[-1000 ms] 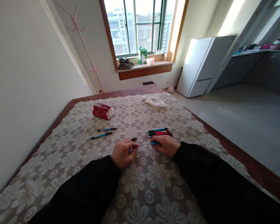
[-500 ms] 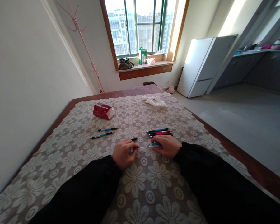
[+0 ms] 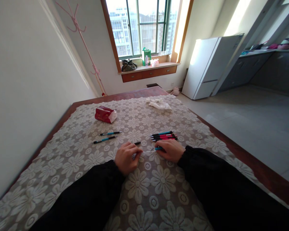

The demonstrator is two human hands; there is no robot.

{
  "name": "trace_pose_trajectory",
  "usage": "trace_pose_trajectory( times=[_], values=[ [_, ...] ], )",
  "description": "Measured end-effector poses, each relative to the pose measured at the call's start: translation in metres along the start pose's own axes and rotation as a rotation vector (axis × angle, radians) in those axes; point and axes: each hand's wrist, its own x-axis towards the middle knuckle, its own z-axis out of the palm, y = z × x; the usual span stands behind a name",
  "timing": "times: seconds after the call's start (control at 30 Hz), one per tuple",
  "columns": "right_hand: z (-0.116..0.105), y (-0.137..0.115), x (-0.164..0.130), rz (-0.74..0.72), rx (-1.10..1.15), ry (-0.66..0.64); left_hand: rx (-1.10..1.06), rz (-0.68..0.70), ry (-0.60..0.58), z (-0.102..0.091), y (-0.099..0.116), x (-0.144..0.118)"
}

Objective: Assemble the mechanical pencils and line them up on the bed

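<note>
My left hand (image 3: 127,157) is closed in a pinch on one end of a thin white rod (image 3: 148,151), which looks like a pen refill. The rod runs across to my right hand (image 3: 170,150), whose fingers are closed around a blue pen barrel (image 3: 158,148). Whether the rod goes inside the barrel is hidden by my fingertips. Just beyond my left fingers lies a black pen part (image 3: 137,143). Past my right hand is a row of several pens (image 3: 163,136), blue and red with black grips. Two blue-and-black pens (image 3: 105,140) lie to the left.
A flower-patterned lace cloth (image 3: 137,183) covers the wooden table. Toward the far side are a red tissue pack (image 3: 105,114) and a crumpled white plastic bag (image 3: 160,105). Beyond stand a pink coat rack (image 3: 86,41), a window sill with bags, and a white fridge (image 3: 210,67).
Both hands keep their grip and stay nearly in place. The whole view has shifted slightly, so everything sits a little further left.
</note>
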Motion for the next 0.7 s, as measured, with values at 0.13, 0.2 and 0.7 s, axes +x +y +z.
trace_pose_trajectory(
  times=[0.13, 0.2, 0.7],
  values=[
    [0.0009, 0.0013, -0.0003, -0.004, -0.001, -0.007, 0.04, 0.011, 0.011, -0.0004, 0.002, 0.0004],
    [0.0015, 0.0019, -0.0004, -0.01, 0.0, -0.005, 0.045, 0.014, 0.013, -0.0005, 0.0027, 0.0007],
    [0.0001, 0.0006, 0.0, -0.016, 0.0, -0.045, 0.006, -0.003, 0.003, 0.0004, 0.0016, 0.0013]
  ],
)
